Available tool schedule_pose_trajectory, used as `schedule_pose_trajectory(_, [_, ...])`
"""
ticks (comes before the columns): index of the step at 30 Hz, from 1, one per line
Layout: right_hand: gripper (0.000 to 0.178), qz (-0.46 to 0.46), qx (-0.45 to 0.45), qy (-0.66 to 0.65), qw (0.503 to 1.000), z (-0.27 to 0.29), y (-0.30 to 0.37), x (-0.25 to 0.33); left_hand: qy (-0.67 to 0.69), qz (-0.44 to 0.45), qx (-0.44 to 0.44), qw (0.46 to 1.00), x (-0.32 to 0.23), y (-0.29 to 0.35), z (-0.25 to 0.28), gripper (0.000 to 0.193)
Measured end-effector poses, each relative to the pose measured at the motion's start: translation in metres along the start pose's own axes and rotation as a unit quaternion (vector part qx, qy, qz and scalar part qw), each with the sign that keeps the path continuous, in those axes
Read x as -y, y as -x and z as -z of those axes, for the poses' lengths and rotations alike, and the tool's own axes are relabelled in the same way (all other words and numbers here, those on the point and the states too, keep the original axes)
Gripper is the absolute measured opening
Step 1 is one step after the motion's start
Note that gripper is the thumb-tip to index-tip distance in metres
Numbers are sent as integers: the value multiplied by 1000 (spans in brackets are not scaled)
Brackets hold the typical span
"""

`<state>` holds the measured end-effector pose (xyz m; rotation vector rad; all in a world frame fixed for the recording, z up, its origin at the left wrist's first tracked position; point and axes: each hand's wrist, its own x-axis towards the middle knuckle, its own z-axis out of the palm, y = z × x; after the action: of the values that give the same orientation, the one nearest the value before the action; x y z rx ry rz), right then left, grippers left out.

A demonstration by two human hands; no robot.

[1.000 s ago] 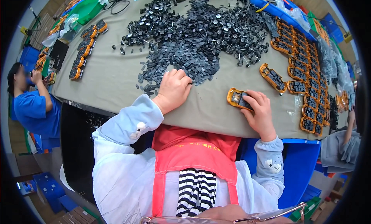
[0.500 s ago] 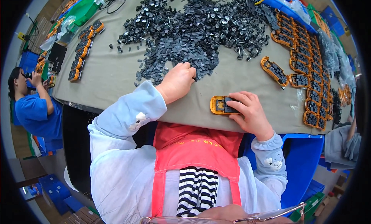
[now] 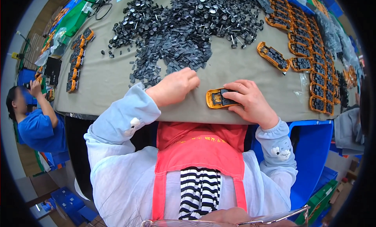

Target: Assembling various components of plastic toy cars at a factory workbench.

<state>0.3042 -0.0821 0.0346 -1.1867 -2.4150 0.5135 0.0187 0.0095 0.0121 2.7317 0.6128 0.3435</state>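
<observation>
My right hand (image 3: 249, 101) grasps the orange car shell (image 3: 213, 104) on the table (image 3: 184, 113), near my edge, so a loose grip could perhaps drop it, while whether my curled left hand (image 3: 172, 88) pinches something, I cannot tell.

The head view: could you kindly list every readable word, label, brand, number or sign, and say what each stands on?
Red apron: yellow lettering, too small to read reliably.
Right sleeve: small dark lettering, too small to read.
Orange toy-car body under the right hand: no legible writing.
</observation>
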Motion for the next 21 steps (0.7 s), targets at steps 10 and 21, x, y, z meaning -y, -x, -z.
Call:
schedule_pose_trajectory(10, [52,25,7,13,1000,-4,1,-10,-33,-262,62,962,-5,-38,-5,15])
schedule_pose_trajectory(21, [52,32,12,-5,999,2,-9,-18,10,-318,142,937,12,-59,2,13])
